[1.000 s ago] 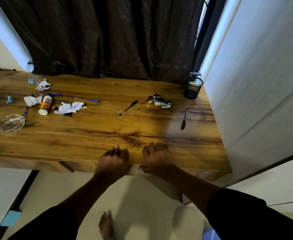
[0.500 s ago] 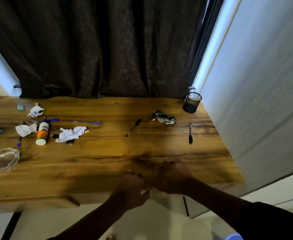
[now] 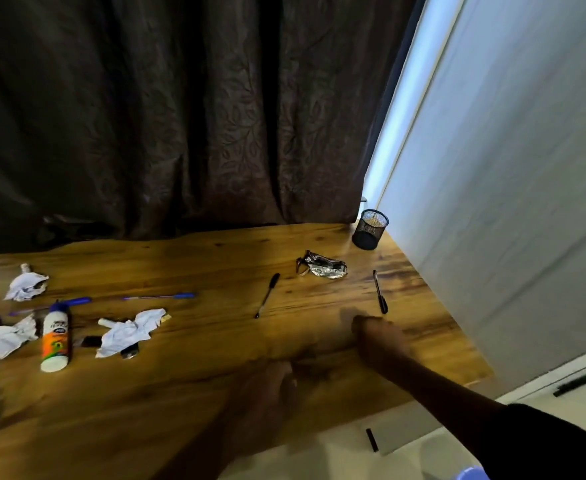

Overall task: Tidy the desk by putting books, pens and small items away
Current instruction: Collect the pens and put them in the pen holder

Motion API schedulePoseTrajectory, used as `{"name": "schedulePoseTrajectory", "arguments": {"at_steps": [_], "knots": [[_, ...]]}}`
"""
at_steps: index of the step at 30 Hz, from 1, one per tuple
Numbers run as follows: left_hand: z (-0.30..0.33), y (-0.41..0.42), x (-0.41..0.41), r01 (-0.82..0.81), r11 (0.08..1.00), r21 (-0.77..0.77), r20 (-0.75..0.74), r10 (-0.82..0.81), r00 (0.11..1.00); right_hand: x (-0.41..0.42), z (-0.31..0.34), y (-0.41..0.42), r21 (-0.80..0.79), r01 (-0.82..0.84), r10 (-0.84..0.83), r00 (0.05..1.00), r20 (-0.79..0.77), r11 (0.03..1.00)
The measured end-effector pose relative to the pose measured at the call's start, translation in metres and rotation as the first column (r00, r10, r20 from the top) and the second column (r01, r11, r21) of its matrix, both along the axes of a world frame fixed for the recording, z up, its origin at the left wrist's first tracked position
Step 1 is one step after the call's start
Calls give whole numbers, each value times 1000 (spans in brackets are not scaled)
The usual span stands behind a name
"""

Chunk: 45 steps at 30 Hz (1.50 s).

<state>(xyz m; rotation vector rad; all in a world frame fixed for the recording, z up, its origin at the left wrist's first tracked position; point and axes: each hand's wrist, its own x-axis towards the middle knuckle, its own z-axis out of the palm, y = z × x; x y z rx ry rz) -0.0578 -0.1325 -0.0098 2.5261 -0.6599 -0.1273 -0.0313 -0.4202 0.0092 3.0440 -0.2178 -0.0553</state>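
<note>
Dim, motion-blurred, right-edge daylight glare.

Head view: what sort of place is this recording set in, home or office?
Probably a room at home, though not certain: a wooden desk stands against a dark patterned curtain, with a mesh pen holder in the corner and loose pens, crumpled paper and a glue bottle scattered across it.

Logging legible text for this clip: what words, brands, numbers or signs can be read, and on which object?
Nothing can be read for certain.
White and orange bottle: its label carries dark lettering near the top, too blurred to read.
Crumpled foil wrapper: no legible print.
Crumpled papers, pens and mesh pen cup: no text visible.
</note>
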Motion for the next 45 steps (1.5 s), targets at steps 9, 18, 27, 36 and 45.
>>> {"name": "schedulePoseTrajectory", "arguments": {"at_steps": [9, 18, 27, 36, 45], "knots": [[5, -26, 56, 43, 999, 11, 38, -43, 998, 61, 12, -57, 373, 436, -460, 887, -26, 819], [20, -66, 82, -54, 995, -83, -183, 38, 982, 78, -3, -95, 593, 518, -554, 821, -141, 617], [15, -97, 96, -683, 609, -404, -862, -2, 508, 100, 17, -76, 988, 147, -222, 963, -155, -49], [17, -88, 92, -846, 405, -346, -935, -226, 273, 124, 14, -35, 967, 222, 441, 861, -253, 121], [5, -69, 73, -948, 224, -225, -972, 14, 234, 157, -12, 56, 926, 29, 375, 909, -181, 378]]}}
